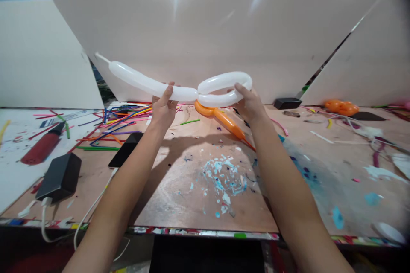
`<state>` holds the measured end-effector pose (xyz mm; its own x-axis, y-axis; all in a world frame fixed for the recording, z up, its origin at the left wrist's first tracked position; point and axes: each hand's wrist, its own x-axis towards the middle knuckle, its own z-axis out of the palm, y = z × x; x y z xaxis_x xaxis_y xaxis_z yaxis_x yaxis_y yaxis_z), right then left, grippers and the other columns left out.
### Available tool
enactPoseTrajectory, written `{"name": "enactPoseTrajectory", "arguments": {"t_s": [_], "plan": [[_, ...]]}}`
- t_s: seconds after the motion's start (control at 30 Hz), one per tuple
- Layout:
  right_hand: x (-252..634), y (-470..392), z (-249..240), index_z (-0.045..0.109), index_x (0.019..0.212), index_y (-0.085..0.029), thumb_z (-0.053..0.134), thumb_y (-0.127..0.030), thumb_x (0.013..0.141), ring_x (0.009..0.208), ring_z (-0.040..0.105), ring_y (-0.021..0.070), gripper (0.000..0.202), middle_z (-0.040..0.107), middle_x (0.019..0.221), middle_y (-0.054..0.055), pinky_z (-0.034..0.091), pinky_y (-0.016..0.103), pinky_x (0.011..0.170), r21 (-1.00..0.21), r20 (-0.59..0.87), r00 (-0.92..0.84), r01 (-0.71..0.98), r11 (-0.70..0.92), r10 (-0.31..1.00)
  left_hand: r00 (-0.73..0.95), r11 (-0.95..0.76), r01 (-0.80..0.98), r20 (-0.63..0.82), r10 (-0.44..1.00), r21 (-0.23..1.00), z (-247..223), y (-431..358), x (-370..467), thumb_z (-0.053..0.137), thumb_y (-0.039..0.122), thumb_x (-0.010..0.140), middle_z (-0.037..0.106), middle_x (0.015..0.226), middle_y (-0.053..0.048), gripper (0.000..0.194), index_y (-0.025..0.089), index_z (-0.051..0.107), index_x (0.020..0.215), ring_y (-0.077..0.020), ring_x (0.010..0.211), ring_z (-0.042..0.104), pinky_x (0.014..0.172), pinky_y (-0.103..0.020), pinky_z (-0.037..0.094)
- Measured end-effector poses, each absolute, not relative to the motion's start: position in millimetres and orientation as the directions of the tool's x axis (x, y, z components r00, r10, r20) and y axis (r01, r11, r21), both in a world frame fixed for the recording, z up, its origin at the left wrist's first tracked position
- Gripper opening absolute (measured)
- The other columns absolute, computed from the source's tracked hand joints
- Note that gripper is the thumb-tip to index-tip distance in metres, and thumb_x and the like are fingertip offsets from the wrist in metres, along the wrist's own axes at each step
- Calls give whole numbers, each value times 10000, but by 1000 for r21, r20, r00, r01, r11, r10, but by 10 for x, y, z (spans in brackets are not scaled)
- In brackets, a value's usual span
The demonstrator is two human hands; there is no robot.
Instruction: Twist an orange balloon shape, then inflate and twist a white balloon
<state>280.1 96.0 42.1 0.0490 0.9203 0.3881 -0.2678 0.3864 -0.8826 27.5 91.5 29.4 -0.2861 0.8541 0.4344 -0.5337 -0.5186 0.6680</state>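
Note:
A long white balloon (137, 77) is raised above the table, its right part bent into a loop and its thin uninflated tip pointing up at the left. My left hand (165, 104) is closed round its straight part, left of the twist. At the loop's right end, my right hand (249, 101) grips the white balloon, with fingers partly hidden behind it. An orange balloon (229, 123) hangs from the twist between my hands, slanting down to the right, its thin end close to my right forearm.
Uninflated coloured balloons (128, 115), a phone (126, 149), a black power adapter (60, 177) with white cables and a red bottle (41, 147) lie left. At the right are a black box (287, 103) and an orange balloon shape (341, 107). White panels (205, 34) stand behind.

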Motion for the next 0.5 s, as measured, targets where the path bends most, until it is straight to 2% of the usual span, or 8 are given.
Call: {"name": "enactPoseTrajectory", "arguments": {"t_s": [0.07, 0.13, 0.2, 0.27, 0.3, 0.37, 0.43, 0.5], "plan": [[2729, 898, 413, 592, 948, -239, 820, -505, 668, 889, 653, 214, 449, 681, 916, 25, 553, 392, 810, -889, 394, -128, -305, 342, 910, -220, -459, -558, 409, 885, 692, 253, 944, 270, 863, 452, 634, 703, 1184, -24, 518, 273, 562, 1017, -206, 1179, 658, 1009, -346, 549], [2648, 868, 400, 607, 914, -230, 811, -463, 685, 897, 668, 220, 385, 692, 905, 32, 549, 413, 866, -878, 426, -147, -307, 368, 893, -103, -306, -467, 293, 951, 829, 200, 960, 232, 804, 581, 688, 735, 1061, -64, 495, 244, 594, 983, -230, 1040, 712, 909, -369, 578], [2582, 863, 396, 599, 861, -233, 807, -420, 684, 835, 670, 210, 331, 678, 838, 17, 550, 407, 847, -848, 484, -40, -270, 457, 874, 15, -125, -167, 129, 991, 978, 162, 940, 167, 682, 732, 734, 733, 825, -116, 554, 189, 646, 837, -255, 759, 723, 719, -386, 572], [2547, 858, 411, 584, 807, -238, 800, -397, 684, 800, 667, 207, 296, 668, 797, 8, 550, 402, 824, -813, 548, 44, -205, 545, 835, 74, -89, 250, 72, 995, 964, 172, 866, 116, 611, 764, 768, 664, 604, -127, 618, 162, 639, 630, -227, 522, 626, 592, -374, 503], [2541, 847, 426, 584, 795, -239, 799, -387, 683, 801, 667, 208, 285, 668, 791, 8, 549, 402, 826, -799, 575, 58, -176, 575, 816, 87, -149, 418, 124, 989, 896, 201, 810, 110, 608, 725, 795, 623, 533, -114, 610, 164, 615, 554, -203, 469, 572, 574, -363, 475], [2541, 801, 465, 594, 817, -241, 805, -364, 667, 804, 671, 209, 287, 673, 792, 6, 549, 407, 839, -784, 602, 54, -147, 603, 797, 94, -353, 579, 370, 924, 735, 298, 677, 150, 620, 576, 850, 602, 520, -79, 512, 171, 611, 537, -179, 498, 545, 617, -347, 467], [2550, 732, 506, 597, 894, -252, 804, -368, 656, 826, 684, 219, 336, 685, 824, 4, 554, 427, 855, -792, 595, 18, -156, 590, 803, 72, -561, 559, 638, 767, 610, 406, 555, 234, 643, 465, 855, 703, 736, -73, 314, 175, 698, 748, -200, 703, 631, 758, -345, 497], [2559, 658, 539, 585, 973, -268, 788, -412, 661, 872, 699, 240, 399, 702, 882, 11, 559, 452, 868, -809, 578, -65, -177, 561, 813, 91, -660, 490, 720, 688, 569, 474, 481, 314, 696, 455, 824, 736, 1061, -84, 351, 196, 703, 1062, -236, 987, 661, 926, -363, 484]]}}
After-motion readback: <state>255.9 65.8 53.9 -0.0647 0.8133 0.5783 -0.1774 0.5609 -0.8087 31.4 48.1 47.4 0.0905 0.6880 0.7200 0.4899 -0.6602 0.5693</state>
